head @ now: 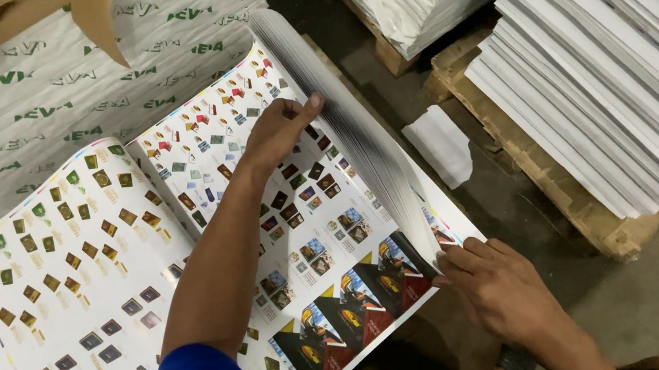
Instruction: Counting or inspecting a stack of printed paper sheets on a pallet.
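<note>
While the printed sheets (208,259) lie by the wooden pallet (542,176), the left hand (280,126) pinches their curled-up edge and the right hand (497,282) presses flat, open, on the near corner.

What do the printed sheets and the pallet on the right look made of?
Printed sheets: paper, probably coated, since the colour print looks smooth and the lifted edge bends in a curve under the left hand. Pallet: rough bare wood, pale brown and chipped at its corner.
</note>
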